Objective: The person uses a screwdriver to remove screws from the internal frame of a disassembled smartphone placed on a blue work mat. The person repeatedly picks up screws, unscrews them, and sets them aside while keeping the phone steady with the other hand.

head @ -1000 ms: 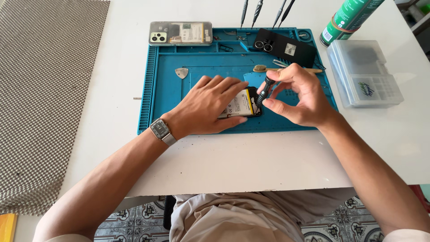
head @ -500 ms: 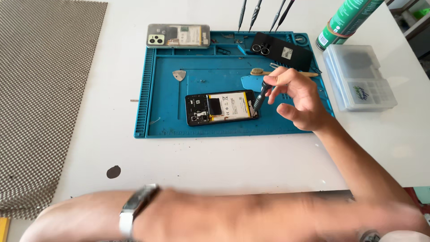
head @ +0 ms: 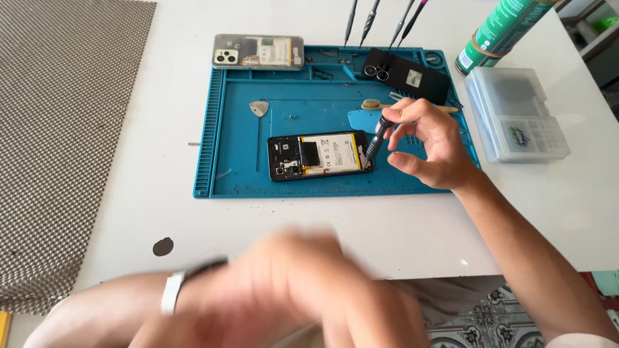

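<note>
An opened black phone [head: 319,155], its battery and circuit boards showing, lies flat on a blue repair mat [head: 245,169]. My right hand [head: 429,143] holds a small dark screwdriver [head: 376,136], with the tip down at the phone's right end. My left hand [head: 303,283] is low in the view near the table's front edge, away from the phone and blurred by motion. A pale watch strap shows on its wrist. It appears to hold nothing.
On the mat lie a triangular pick [head: 259,108], a wooden-handled brush [head: 412,107] and a black phone back cover [head: 405,75]. Another phone back [head: 259,51] rests at the mat's top left. A clear parts box [head: 516,116], a green bottle [head: 500,32] and upright tools [head: 380,19] stand nearby. A woven mat [head: 58,129] covers the left.
My left hand has let go of the phone and pulled back toward me, to the table's front edge. My right hand keeps the screwdriver at the phone's right end.
</note>
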